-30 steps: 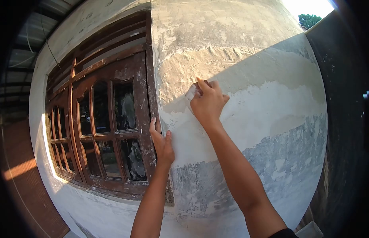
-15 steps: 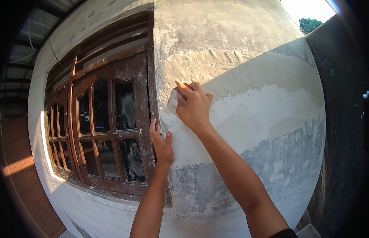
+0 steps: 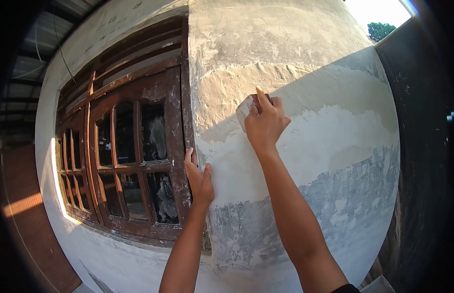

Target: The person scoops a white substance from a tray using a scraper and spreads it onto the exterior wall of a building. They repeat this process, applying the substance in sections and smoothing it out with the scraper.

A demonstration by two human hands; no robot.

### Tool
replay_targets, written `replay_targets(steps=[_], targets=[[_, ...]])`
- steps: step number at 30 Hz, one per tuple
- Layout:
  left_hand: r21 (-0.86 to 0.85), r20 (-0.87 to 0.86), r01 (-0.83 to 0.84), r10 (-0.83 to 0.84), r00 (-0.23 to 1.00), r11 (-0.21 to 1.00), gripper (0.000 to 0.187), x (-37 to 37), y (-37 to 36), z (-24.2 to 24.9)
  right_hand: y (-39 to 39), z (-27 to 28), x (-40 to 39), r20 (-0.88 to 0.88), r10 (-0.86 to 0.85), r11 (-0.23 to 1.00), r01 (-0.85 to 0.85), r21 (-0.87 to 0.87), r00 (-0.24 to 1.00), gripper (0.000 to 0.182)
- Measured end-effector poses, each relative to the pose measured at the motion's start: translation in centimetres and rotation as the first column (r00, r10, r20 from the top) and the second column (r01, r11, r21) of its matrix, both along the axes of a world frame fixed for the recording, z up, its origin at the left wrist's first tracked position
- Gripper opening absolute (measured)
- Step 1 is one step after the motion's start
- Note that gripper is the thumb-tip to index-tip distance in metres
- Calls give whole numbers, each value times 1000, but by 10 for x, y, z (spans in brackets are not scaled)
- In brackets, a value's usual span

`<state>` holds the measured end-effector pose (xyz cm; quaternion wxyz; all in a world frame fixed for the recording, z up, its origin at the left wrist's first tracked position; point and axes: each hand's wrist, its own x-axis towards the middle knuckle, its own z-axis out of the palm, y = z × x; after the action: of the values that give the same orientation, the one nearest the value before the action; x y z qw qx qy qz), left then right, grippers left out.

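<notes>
My right hand (image 3: 264,123) presses a small pale pad, likely sandpaper (image 3: 244,109), flat against the plastered wall (image 3: 324,127), at the line where sunlit rough plaster meets the shaded, smoother white patch. My left hand (image 3: 199,177) rests flat on the wall's corner beside the brown wooden window frame (image 3: 180,161), fingers pointing up, holding nothing.
The window has several dusty glass panes (image 3: 153,129) and a louvred top. Grey bare patches (image 3: 344,195) show low on the wall. A dark wall (image 3: 427,146) stands at the right, a brick-coloured floor (image 3: 26,210) at the left. A tree (image 3: 381,28) shows beyond.
My right hand slid the pad left toward the window frame, then back right and slightly up along the wall. My left hand stayed in place.
</notes>
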<state>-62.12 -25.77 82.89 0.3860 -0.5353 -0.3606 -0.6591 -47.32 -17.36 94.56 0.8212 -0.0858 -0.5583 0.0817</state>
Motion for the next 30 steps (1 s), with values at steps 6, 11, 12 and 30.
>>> replay_targets(steps=[6,11,12,30], targets=[[-16,20,21,-21,1000,1000,74,-4,1,-2,2,-8,2,128,-89,996,89,7,988,41],[-6,7,54,-54,999,999,73,-4,1,-2,-6,-7,-9,99,192,977,-199,75,976,42],[-1,9,49,-49,999,999,73,-4,1,-3,-14,-12,-18,206,201,965,-230,128,958,44],[31,-51,-288,289,956,957,60,13,-9,-5,32,-21,25,42,2,998,1,-69,999,45]])
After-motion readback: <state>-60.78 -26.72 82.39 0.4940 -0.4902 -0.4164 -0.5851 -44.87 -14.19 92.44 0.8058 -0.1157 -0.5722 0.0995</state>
